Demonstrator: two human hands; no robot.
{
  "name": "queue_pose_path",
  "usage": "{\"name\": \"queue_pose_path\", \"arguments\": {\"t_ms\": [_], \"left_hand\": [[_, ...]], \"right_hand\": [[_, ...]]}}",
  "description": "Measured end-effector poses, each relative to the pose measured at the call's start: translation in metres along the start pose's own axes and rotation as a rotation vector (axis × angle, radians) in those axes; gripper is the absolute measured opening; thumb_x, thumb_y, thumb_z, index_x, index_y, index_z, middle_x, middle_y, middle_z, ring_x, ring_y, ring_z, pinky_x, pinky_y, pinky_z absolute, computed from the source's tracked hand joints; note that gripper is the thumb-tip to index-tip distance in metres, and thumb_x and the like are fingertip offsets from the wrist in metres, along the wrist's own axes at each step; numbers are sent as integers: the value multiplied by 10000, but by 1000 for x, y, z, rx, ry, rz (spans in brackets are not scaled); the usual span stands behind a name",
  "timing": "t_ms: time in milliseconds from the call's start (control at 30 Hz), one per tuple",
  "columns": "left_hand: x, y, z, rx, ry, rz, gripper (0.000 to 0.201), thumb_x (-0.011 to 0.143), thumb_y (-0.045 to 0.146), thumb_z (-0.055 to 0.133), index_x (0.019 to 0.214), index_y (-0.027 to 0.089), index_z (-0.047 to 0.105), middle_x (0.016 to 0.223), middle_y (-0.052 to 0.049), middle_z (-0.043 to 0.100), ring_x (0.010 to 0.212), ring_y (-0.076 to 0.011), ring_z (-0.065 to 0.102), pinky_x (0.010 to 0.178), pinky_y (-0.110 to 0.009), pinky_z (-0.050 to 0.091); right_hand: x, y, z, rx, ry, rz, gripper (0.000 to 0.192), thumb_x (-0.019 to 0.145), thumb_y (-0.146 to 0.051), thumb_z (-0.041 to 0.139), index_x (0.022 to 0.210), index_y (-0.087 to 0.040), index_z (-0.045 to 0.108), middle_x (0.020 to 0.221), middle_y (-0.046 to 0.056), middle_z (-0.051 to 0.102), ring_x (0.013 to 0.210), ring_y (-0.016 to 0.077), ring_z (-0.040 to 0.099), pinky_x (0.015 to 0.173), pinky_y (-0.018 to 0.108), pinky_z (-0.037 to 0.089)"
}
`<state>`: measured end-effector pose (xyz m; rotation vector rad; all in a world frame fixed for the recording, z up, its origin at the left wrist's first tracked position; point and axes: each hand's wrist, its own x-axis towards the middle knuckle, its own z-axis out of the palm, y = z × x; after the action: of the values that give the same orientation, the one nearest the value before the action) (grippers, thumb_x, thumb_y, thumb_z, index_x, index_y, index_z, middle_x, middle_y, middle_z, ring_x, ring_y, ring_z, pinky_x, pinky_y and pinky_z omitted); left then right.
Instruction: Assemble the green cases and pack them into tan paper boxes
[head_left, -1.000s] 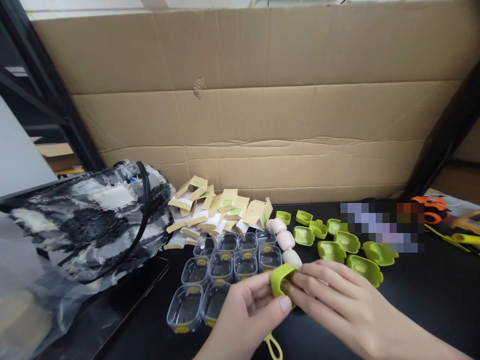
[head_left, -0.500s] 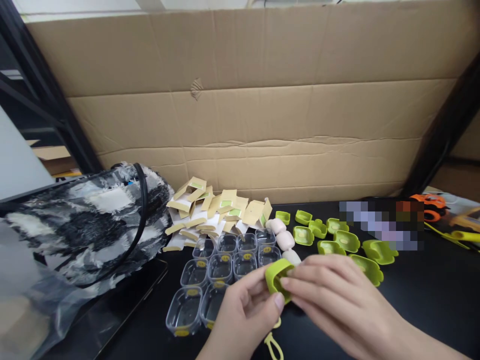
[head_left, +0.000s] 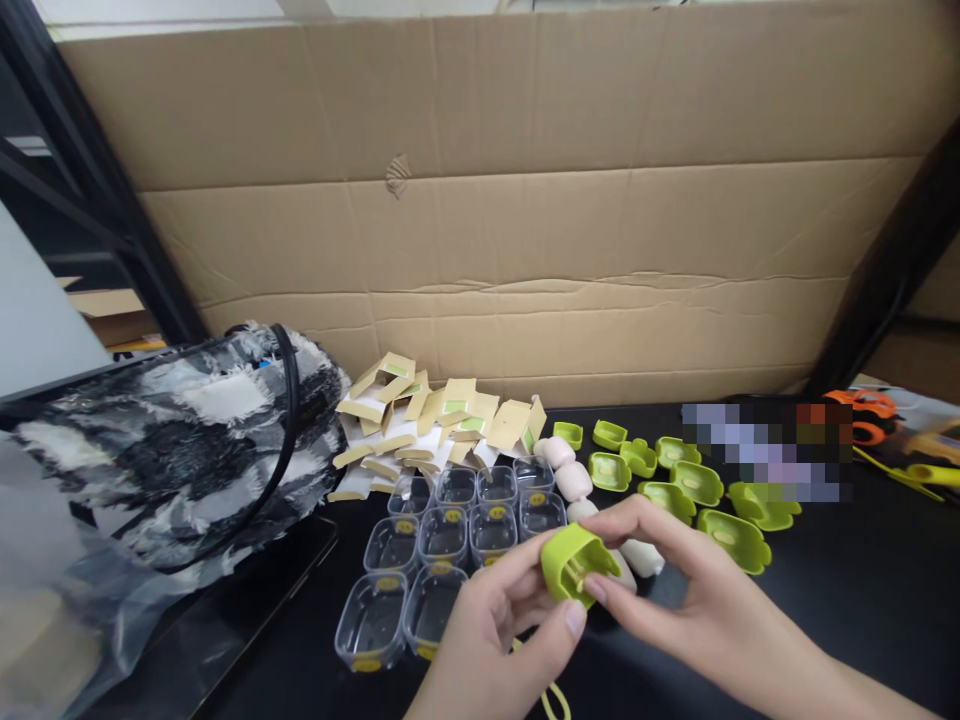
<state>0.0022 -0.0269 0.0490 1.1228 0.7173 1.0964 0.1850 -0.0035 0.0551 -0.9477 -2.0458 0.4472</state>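
Got a green cup [head_left: 568, 556] up over the counter [head_left: 862, 610], pinched between thumb and fingers of the left hand [head_left: 504, 620], open side facing the right hand [head_left: 679, 590]. Right thumb and index right at the rim, but honestly can't tell from this angle if clamping or just touching. Could pop loose with too hard a shove from that right thumb, and then drop onto the clear boxes [head_left: 443, 540] close by. Could also knock the white lumps [head_left: 574, 482] by the right fingers with a careless sweep, or snag the yellow loop [head_left: 555, 688] dangling below the cup. As for numbers: one cup in hand, nine other green pieces [head_left: 734, 541] on the counter, ten boxes in sight, at least four lumps, one loop, one shaggy bag [head_left: 180, 430]. Not counting the cartons [head_left: 456, 408], too jumbled a heap.
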Motion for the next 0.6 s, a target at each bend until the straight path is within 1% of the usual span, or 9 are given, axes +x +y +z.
{"name": "queue_pose_path", "arguments": {"t_ms": [100, 200, 300, 400, 600], "left_hand": [[0, -3, -1, -5, -30, -9, 416, 769, 306, 734, 1159, 184, 659, 1175, -99, 697, 1119, -281, 628, 974, -367, 488], [0, -8, -3, -28, -69, -29, 420, 780, 296, 727, 1181, 198, 651, 1173, -95, 698, 1107, -274, 635, 1001, -383, 465], [-1, -12, -4, -42, -88, -28, 428, 775, 305, 728, 1188, 216, 654, 1165, -95, 701, 1097, -285, 638, 1013, -414, 452], [-1, -12, -3, -24, -85, -28, 426, 774, 321, 723, 1185, 227, 660, 1169, -92, 697, 1103, -297, 631, 1020, -430, 439], [-2, -12, -6, 30, -109, -29, 475, 799, 338, 696, 1261, 275, 602, 1213, -67, 676, 1093, -294, 626, 974, -386, 454]], "right_hand": [[-1, 0, 0, -14, 9, 0, 149, 818, -206, 615, 948, -232, 547, 829, 3, 673, 747, 160, 675, 656, 236, 565], [-1, 0, 2, -5, 12, 30, 128, 808, -191, 603, 910, -233, 539, 806, -3, 663, 716, 157, 658, 627, 234, 547], [-2, -1, 4, 12, 16, 62, 98, 815, -192, 585, 876, -235, 522, 792, -3, 649, 701, 156, 641, 621, 245, 535], [-2, -1, 5, 18, 8, 58, 99, 830, -186, 570, 880, -238, 502, 804, 0, 640, 720, 156, 635, 635, 249, 533], [-4, -2, 5, 10, -19, 60, 77, 871, -187, 521, 875, -243, 468, 817, -4, 627, 735, 149, 633, 649, 238, 526]]}}
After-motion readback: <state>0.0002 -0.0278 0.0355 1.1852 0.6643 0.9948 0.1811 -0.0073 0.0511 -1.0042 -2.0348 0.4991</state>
